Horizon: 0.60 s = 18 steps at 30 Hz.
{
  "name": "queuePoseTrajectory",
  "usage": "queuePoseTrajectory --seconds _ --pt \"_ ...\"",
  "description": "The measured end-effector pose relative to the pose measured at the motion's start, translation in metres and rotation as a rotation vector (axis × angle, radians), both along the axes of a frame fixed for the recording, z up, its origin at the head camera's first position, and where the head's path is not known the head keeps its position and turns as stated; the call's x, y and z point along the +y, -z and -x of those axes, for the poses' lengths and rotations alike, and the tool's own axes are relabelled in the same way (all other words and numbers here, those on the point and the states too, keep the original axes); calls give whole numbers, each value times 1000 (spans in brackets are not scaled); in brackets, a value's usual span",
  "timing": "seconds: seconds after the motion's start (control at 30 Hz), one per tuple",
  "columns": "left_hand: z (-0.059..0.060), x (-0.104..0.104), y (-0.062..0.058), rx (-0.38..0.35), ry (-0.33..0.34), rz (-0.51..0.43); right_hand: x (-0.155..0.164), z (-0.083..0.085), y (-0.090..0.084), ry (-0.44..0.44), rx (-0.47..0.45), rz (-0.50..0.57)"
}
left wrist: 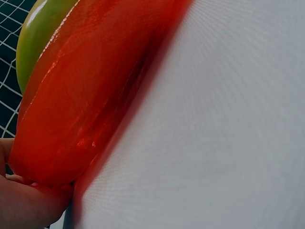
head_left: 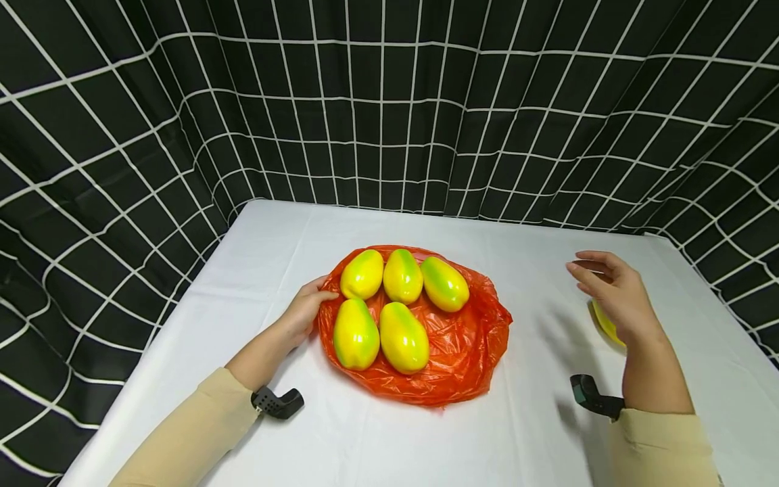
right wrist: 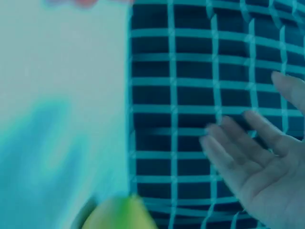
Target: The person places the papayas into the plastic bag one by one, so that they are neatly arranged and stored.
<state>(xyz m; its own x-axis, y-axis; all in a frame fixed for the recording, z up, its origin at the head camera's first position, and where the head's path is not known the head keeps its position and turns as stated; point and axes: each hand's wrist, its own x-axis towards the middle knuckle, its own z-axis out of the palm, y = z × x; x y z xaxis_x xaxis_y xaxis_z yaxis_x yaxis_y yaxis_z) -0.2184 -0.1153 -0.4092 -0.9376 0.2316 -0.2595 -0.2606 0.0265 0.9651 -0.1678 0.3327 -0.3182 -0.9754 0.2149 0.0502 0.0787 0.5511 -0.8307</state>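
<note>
An orange plastic bag lies spread on the white table, with several yellow-green fruits on it. My left hand is at the bag's left edge, thumb on top, pinching the plastic. In the left wrist view the bag is lifted slightly off the table beside my left hand, and one fruit shows above it. My right hand hovers open at the right, just above a lone yellow fruit. In the right wrist view its fingers are spread and the fruit is below.
A black cloth with a white grid hangs round the back and both sides of the table. Black wrist cameras sit on both forearms. The table's left and right edges are close to the arms.
</note>
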Motion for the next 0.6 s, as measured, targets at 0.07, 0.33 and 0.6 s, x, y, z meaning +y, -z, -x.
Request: queuePoseTrajectory --seconds 0.07,0.33,0.6 --pt "0 0 0 -2 -4 3 18 2 7 90 19 14" --pt "1 1 1 5 4 11 73 5 22 244 -62 -31" --pt "2 2 -1 7 9 4 96 -9 16 359 -185 37"
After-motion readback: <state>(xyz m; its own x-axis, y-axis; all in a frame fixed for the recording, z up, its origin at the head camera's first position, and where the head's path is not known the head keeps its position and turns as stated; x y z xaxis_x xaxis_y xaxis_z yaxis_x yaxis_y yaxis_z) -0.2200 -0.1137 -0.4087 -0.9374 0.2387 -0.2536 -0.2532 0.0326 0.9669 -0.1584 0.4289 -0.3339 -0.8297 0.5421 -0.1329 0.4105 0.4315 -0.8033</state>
